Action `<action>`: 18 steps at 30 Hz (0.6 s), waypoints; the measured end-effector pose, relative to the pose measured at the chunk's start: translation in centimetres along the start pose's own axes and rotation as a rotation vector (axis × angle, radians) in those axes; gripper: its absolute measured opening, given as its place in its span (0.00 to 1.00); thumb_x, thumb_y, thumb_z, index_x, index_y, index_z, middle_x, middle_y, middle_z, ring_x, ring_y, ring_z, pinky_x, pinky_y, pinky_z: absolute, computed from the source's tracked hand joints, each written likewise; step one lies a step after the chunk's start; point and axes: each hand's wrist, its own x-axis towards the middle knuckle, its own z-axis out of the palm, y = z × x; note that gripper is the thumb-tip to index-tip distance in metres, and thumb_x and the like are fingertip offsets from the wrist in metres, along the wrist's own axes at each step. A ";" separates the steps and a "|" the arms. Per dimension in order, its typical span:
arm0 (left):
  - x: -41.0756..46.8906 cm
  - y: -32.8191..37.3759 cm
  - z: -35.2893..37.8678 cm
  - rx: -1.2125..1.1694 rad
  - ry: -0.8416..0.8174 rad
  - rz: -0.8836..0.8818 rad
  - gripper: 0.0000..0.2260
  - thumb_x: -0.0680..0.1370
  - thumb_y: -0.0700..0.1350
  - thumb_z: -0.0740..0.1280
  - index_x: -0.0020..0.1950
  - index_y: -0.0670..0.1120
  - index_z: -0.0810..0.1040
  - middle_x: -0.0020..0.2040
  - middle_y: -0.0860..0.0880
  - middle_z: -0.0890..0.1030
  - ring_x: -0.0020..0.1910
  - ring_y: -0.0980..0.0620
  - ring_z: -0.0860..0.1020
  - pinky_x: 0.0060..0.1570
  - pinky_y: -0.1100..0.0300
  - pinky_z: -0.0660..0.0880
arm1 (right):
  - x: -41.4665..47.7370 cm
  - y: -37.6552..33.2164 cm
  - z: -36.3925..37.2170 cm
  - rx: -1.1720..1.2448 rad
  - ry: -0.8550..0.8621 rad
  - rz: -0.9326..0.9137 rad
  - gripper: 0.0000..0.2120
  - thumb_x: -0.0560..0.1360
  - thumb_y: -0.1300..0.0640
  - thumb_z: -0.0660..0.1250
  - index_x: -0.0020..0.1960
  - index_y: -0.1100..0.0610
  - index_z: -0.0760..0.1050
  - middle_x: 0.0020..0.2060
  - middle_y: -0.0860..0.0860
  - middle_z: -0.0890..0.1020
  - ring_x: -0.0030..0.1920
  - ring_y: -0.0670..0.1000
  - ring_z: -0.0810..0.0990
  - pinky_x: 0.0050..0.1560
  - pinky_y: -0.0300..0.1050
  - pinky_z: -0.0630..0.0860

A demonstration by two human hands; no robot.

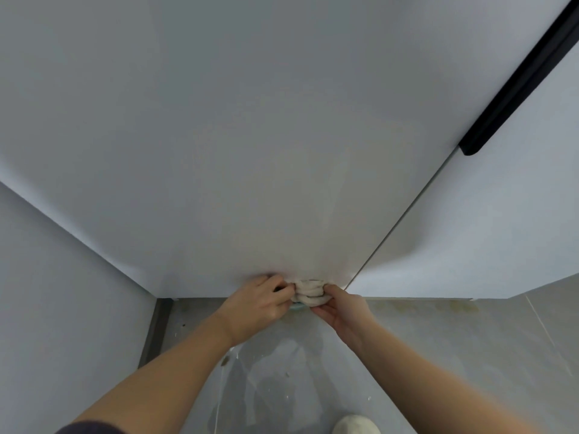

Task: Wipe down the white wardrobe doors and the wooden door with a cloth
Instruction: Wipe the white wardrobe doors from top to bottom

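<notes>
A white wardrobe door [238,145] fills most of the view, with a second white door [488,233] to its right across a thin vertical gap. Low down, near the bottom edge of the left door, a beige cloth [309,292] is bunched and twisted into a roll. My left hand [260,300] grips its left end with curled fingers. My right hand [340,306] holds its right end from below. A sliver of something blue-green shows just under the cloth. No wooden door is in sight.
A long black handle [517,79] runs along the right door's edge. A white side wall [62,292] closes in on the left. Below lies a grey tiled floor [438,355] with wet streaks, and a light shoe [355,425] shows at the bottom.
</notes>
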 end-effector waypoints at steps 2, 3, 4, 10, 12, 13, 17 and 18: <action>-0.1 0.2 0.6 0.001 -0.026 0.006 0.11 0.74 0.37 0.60 0.41 0.47 0.82 0.45 0.50 0.80 0.41 0.48 0.75 0.38 0.56 0.75 | 0.7 0.5 0.0 -0.008 0.020 0.009 0.10 0.78 0.64 0.63 0.55 0.70 0.76 0.51 0.65 0.82 0.50 0.60 0.83 0.45 0.47 0.81; -0.2 0.3 0.9 0.006 -0.043 0.009 0.11 0.74 0.37 0.61 0.40 0.47 0.82 0.44 0.51 0.79 0.41 0.49 0.75 0.38 0.56 0.74 | 1.0 0.7 -0.1 -0.014 0.027 0.014 0.10 0.78 0.64 0.63 0.55 0.70 0.76 0.50 0.66 0.82 0.50 0.60 0.83 0.44 0.47 0.81; -0.2 0.4 1.3 0.011 -0.063 0.014 0.10 0.73 0.38 0.62 0.39 0.48 0.82 0.43 0.51 0.78 0.42 0.49 0.73 0.38 0.57 0.73 | 1.2 0.9 -0.1 -0.022 0.037 0.020 0.10 0.78 0.64 0.63 0.54 0.70 0.76 0.50 0.65 0.82 0.50 0.61 0.83 0.43 0.48 0.81; -0.1 0.9 2.5 -0.001 -0.100 -0.011 0.10 0.73 0.40 0.63 0.36 0.49 0.81 0.39 0.52 0.76 0.41 0.49 0.72 0.36 0.57 0.72 | 2.7 1.7 -0.1 -0.056 0.092 0.053 0.07 0.78 0.64 0.63 0.52 0.68 0.76 0.46 0.64 0.82 0.46 0.60 0.83 0.37 0.46 0.80; -0.3 1.1 2.8 -0.004 -0.119 -0.009 0.09 0.73 0.40 0.63 0.37 0.49 0.81 0.39 0.52 0.76 0.41 0.49 0.73 0.36 0.57 0.73 | 2.9 2.0 -0.2 -0.058 0.101 0.057 0.07 0.78 0.65 0.63 0.51 0.68 0.76 0.46 0.64 0.81 0.47 0.60 0.83 0.37 0.47 0.80; -0.4 1.1 3.1 -0.004 -0.132 -0.008 0.09 0.73 0.40 0.63 0.37 0.48 0.81 0.40 0.52 0.76 0.40 0.49 0.73 0.36 0.57 0.72 | 3.1 2.2 -0.2 -0.055 0.104 0.057 0.07 0.78 0.65 0.63 0.51 0.68 0.76 0.46 0.64 0.81 0.47 0.60 0.83 0.37 0.47 0.80; -0.4 1.2 3.6 -0.006 -0.202 -0.005 0.10 0.72 0.39 0.62 0.36 0.49 0.81 0.39 0.52 0.76 0.40 0.50 0.73 0.36 0.57 0.73 | 3.6 2.6 -0.1 -0.056 0.114 0.056 0.07 0.78 0.65 0.61 0.53 0.67 0.75 0.47 0.63 0.81 0.43 0.58 0.82 0.34 0.46 0.80; -0.3 1.3 3.6 -0.006 -0.220 -0.008 0.11 0.72 0.39 0.61 0.36 0.49 0.81 0.39 0.52 0.76 0.40 0.50 0.73 0.36 0.58 0.73 | 3.7 2.7 0.0 -0.062 0.118 0.060 0.07 0.78 0.65 0.61 0.53 0.67 0.75 0.47 0.63 0.81 0.43 0.58 0.82 0.34 0.46 0.80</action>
